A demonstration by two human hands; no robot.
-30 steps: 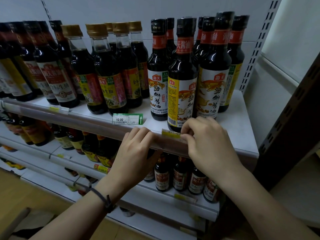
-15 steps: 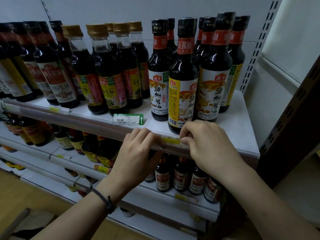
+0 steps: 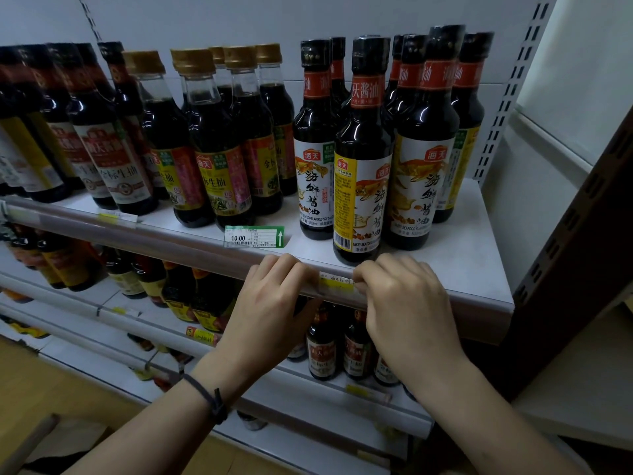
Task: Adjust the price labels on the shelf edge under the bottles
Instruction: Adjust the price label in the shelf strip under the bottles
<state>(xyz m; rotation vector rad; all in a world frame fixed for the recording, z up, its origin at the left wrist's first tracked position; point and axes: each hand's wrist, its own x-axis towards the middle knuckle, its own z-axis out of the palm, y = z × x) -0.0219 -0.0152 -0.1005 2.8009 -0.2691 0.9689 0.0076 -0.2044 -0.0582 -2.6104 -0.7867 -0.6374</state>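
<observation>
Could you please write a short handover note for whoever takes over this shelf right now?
Left hand: fingers curled over the shelf edge strip, steadying it.
Right hand: fingertips at the right end of the yellow label seated in the strip under the seafood soy sauce bottles.
The green 10.00 label lies loose on the shelf top.
Left: finish the yellow label, then place the green one.

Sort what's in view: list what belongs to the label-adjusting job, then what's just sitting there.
Job:
yellow label in the shelf-edge strip
green 10.00 label
left hand
right hand

Just there:
soy sauce bottles
lower-shelf bottles
wrist band
</observation>
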